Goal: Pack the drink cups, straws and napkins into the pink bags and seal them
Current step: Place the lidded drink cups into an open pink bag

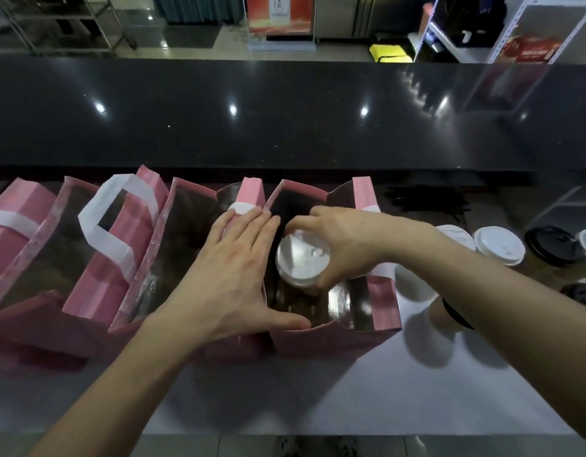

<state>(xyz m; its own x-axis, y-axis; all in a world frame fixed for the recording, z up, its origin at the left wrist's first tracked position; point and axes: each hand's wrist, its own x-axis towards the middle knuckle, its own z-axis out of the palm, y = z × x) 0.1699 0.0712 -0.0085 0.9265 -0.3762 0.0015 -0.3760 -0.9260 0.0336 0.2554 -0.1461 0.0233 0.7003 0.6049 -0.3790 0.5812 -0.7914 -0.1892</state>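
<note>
Several pink bags with white handles stand in a row on the white worktop. My right hand (pixel 344 242) grips a white-lidded drink cup (pixel 301 260) by its lid and holds it inside the open mouth of the rightmost pink bag (pixel 384 301). My left hand (pixel 238 272) lies flat with straight fingers on that bag's left rim, thumb along its near edge. More lidded cups stand to the right: a white-lidded one (pixel 499 245) and a black-lidded one (pixel 552 245). A heap of dark straws (pixel 426 201) lies behind them. I see no napkins.
An open pink bag (pixel 186 252) stands just left of my left hand, with more pink bags (pixel 96 265) further left. A raised black counter (pixel 285 120) runs across behind the bags. The white worktop (pixel 367 390) extends toward me.
</note>
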